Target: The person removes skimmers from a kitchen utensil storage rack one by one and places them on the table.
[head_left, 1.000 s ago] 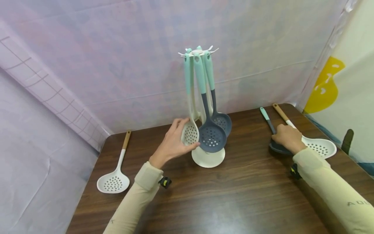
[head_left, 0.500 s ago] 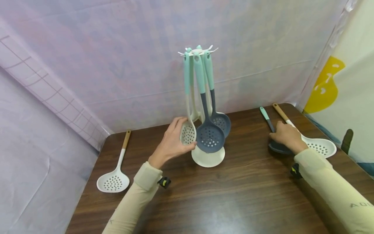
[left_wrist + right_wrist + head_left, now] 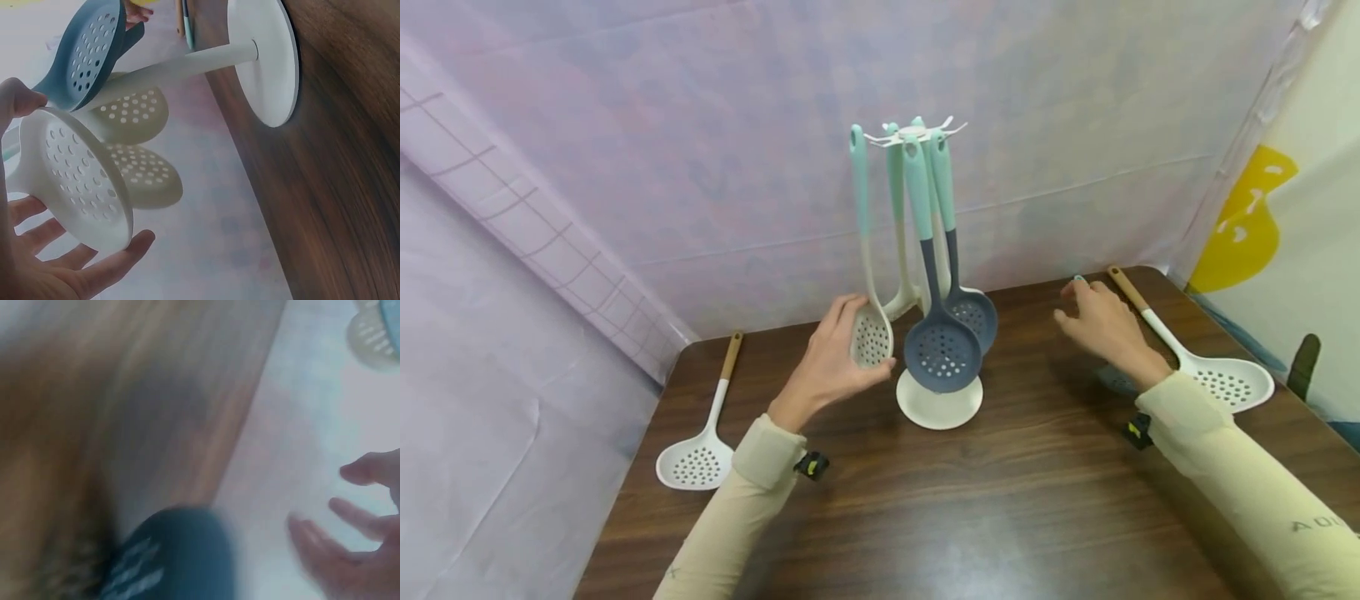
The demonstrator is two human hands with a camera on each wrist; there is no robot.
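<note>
My left hand (image 3: pixel 823 358) grips the head of a white skimmer (image 3: pixel 872 337) with a mint handle, thumb at one edge and fingers behind. The tip of its handle stands left of the hooks on the white utensil rack (image 3: pixel 940 410). Dark skimmers (image 3: pixel 943 357) and white ones with mint handles hang from the rack. My right hand (image 3: pixel 1107 327) is above the table on the right, fingers spread and holding nothing. Beneath it lies a dark skimmer (image 3: pixel 1116 380), mostly hidden by the hand; in the right wrist view its dark head (image 3: pixel 178 556) is blurred.
A white skimmer (image 3: pixel 1228 382) with a wooden handle lies at the table's right side. Another wooden-handled white skimmer (image 3: pixel 696 467) lies on the left. A fabric backdrop (image 3: pixel 760 183) rises behind the brown table (image 3: pixel 985 508).
My left hand has drawn the white skimmer leftward, and its handle has come away from the rack's hook. My right hand has let go of the dark skimmer and risen slightly leftward.
</note>
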